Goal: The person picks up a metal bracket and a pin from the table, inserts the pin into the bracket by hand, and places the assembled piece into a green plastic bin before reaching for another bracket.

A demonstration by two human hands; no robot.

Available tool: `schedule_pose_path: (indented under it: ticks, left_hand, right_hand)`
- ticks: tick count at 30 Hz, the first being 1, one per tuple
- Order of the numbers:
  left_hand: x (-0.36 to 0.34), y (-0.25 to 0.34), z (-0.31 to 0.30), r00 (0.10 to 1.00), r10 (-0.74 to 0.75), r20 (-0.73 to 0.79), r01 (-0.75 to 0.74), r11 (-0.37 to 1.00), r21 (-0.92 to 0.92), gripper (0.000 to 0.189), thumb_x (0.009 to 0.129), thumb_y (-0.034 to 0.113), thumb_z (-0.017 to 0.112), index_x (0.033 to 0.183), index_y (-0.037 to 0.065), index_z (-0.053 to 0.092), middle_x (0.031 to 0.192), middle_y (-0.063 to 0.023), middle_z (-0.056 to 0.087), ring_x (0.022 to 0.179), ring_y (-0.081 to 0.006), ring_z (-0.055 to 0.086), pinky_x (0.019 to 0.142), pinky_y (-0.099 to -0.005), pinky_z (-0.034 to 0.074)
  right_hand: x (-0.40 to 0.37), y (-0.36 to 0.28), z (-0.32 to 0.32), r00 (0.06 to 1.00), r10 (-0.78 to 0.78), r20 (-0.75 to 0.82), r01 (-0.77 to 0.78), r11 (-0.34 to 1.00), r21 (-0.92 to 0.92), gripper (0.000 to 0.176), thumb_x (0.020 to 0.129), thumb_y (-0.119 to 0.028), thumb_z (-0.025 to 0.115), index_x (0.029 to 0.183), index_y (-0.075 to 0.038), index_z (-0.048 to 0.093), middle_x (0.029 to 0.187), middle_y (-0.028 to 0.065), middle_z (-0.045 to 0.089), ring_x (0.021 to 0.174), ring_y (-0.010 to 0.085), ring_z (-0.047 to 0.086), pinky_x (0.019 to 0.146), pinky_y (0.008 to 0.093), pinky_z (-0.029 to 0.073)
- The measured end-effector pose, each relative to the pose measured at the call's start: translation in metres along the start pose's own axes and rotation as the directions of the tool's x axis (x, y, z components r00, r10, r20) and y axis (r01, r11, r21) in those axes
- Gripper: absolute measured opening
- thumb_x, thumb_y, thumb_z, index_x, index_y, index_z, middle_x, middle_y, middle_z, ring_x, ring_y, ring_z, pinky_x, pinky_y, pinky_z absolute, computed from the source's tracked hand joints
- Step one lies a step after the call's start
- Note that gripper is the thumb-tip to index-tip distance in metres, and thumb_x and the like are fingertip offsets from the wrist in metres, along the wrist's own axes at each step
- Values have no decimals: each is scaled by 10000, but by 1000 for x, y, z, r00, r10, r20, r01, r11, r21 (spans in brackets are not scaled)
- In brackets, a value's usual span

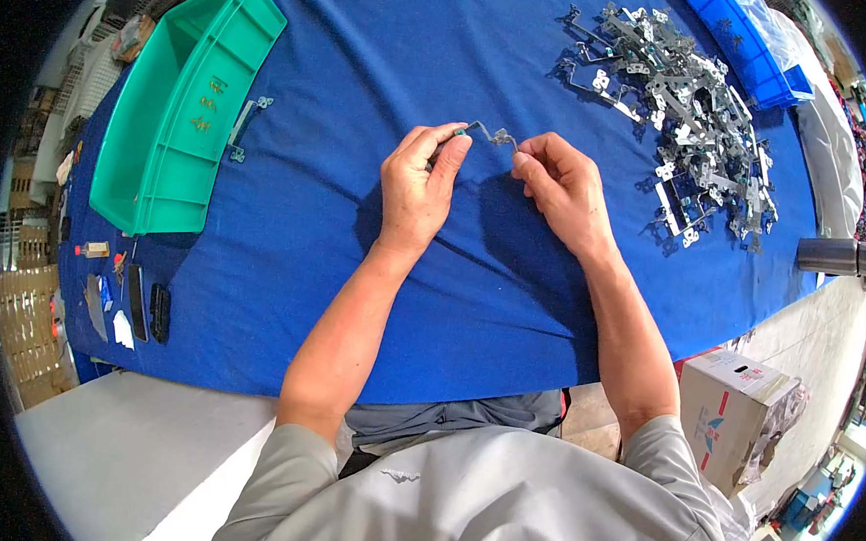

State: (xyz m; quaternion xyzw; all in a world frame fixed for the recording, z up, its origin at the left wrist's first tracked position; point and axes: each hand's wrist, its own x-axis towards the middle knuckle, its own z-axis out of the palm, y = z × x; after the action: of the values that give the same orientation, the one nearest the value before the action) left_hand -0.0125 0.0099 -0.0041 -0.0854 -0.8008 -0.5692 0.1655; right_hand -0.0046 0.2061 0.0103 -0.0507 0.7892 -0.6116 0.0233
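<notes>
A small bent metal bracket (500, 136) is held up between both hands over the blue cloth (491, 293). My left hand (421, 182) pinches its left end between thumb and fingers. At the bracket's right end, my right hand (562, 187) closes thumb and forefinger on it. A large heap of similar metal brackets (701, 108) lies to the right on the cloth. One more bracket (246, 128) rests by itself beside the green bin (179, 174) on the left.
A blue tray (734, 41) stands at the upper right. A dark metal cylinder (837, 256) sits at the right edge. Knives and small tools (138, 302) lie at the lower left. A cardboard box (726, 408) is below the table's right side.
</notes>
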Motion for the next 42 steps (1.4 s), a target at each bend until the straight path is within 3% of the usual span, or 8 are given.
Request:
schedule_pose_path:
  ticks: [16,19,22,25,29,35,37,42]
  left_hand:
    - [2,8,-5,989,6,148,1,999,-48,239,928,105,751,1156,33,755,992,-46,714,827,-85,607,736,-243,493]
    - [0,11,-5,986,45,162,-35,997,-63,255,908,81,755,1160,40,754,1058,-61,724,855,-101,624,763,-248,505]
    - [0,6,-5,982,96,161,-87,994,-61,281,885,64,758,1165,46,752,1103,-67,724,876,-122,635,780,-262,515]
    - [0,3,-5,971,171,168,-169,985,-26,298,864,49,757,1162,49,751,1116,-72,724,895,-135,639,784,-276,520]
    - [0,6,-4,947,263,185,-270,963,16,301,848,43,757,1149,49,750,1107,-76,725,920,-142,641,784,-289,522]
    - [-2,7,-1,971,170,168,-175,984,13,244,900,79,740,1141,39,747,1012,-56,729,763,-93,601,675,-252,494]
    - [-3,-3,0,997,-19,77,21,1000,-23,210,963,133,703,1144,35,742,957,-41,732,697,-66,568,622,-231,468]
    - [-3,-9,4,984,-175,34,178,976,-124,270,1043,244,637,1150,10,719,896,-41,740,639,-24,535,558,-200,434]
  right_hand:
    - [3,11,0,996,-84,-42,75,982,-174,125,967,-128,670,1016,-13,681,698,58,645,638,103,597,589,317,478]
    - [1,1,0,996,86,-20,-87,994,-62,135,979,-114,647,1052,-6,681,741,52,648,658,98,591,598,301,490]
    - [4,5,-1,996,87,7,-86,961,264,162,994,-127,631,1078,2,682,812,44,654,684,95,584,603,272,494]
    - [6,2,-5,989,118,85,-140,924,357,186,1004,-145,625,1086,10,685,849,35,646,692,94,573,603,247,482]
    - [5,3,-5,990,99,98,-121,958,260,199,1004,-178,648,1092,-4,686,825,12,633,695,74,557,587,235,461]
    - [5,4,-1,994,58,-89,-30,958,286,194,1007,-198,658,1070,-19,698,807,-6,645,691,52,540,579,229,439]
    - [6,-1,-2,986,81,-145,-24,933,359,188,1010,-197,654,1063,-23,703,801,-7,649,685,51,538,586,229,441]
    - [1,-4,-1,994,88,62,-97,982,164,207,1012,-198,648,1062,-7,709,822,12,679,707,64,562,621,246,465]
